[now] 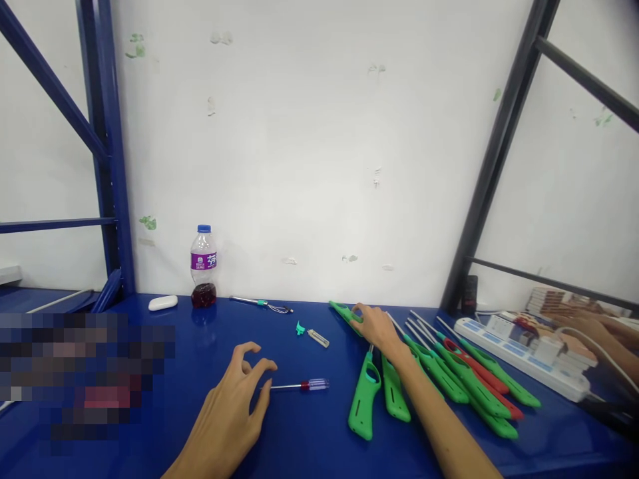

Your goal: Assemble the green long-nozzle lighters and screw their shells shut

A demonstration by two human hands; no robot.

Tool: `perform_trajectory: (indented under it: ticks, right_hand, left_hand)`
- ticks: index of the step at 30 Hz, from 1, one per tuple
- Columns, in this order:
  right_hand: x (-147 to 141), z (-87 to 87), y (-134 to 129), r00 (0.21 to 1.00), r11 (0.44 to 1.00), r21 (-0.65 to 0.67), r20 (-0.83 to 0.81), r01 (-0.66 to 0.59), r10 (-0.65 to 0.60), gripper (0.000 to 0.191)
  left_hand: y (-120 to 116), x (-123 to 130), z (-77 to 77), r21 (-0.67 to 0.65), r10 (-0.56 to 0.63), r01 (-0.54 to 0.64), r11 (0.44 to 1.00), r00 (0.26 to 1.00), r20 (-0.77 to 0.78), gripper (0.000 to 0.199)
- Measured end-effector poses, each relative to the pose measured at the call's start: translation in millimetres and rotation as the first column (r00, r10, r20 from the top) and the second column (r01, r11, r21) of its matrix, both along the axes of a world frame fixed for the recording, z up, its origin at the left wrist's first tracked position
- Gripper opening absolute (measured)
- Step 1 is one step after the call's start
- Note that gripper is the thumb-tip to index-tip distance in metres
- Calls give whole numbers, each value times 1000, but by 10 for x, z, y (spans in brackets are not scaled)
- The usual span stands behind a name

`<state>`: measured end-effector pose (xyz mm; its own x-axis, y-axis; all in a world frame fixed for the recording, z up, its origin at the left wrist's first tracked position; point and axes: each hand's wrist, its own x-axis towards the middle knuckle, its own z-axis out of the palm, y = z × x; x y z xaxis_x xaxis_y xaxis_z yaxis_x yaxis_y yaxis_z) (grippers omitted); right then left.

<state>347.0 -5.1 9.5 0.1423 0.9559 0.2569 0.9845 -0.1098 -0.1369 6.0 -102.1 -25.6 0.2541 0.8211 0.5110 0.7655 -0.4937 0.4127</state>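
My left hand (pixel 232 409) hovers over the blue table at centre left, fingers curved and apart, with nothing in it. The tip of a screwdriver (pixel 314 384) with a clear purple and red handle lies beside its thumb; I cannot tell if they touch. Farther back, my right hand (pixel 378 327) has its fingers closed on a green lighter casing (pixel 342 311) near the wall. Between the hands lie a small teal trigger (pixel 300 328), a clear fuel tank (pixel 318 338) and a metal lighter tube (pixel 249 301) with wires. Under my right forearm are green lighters (pixel 364 406), partly hidden.
Several more green and red lighters (pixel 474 386) lie fanned out at the right. Beyond them are a white power strip (pixel 519 356) and another person's hand (pixel 589 332). A bottle of dark drink (pixel 204 266) and a white case (pixel 163 303) stand at the back left. Blue posts (pixel 112 166) flank the table.
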Motion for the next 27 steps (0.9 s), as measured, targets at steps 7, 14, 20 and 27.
perform_trajectory:
  ticks: [7,14,20,27]
  right_hand:
    - [-72,-117,45,999,1000,-16,-53,-5,5,36]
    - [-110,55,-28,935,985,70,-310,-160,174,35]
    - [-563,270,-311,612,823,164,-593,-545,523,50]
    - [-999,284,-611,296,611,148,-771,-778,564,55]
  left_hand:
    - [-8,-5,-7,7,-13,13,1000,1000,-2,33]
    - [-17,0,3,-2,6,-6,1000,1000,31,33]
    - [-22,5,84,-101,64,-36,994,955,289,50]
    - [-27,-34,340,-223,32,242,944,606,795,81]
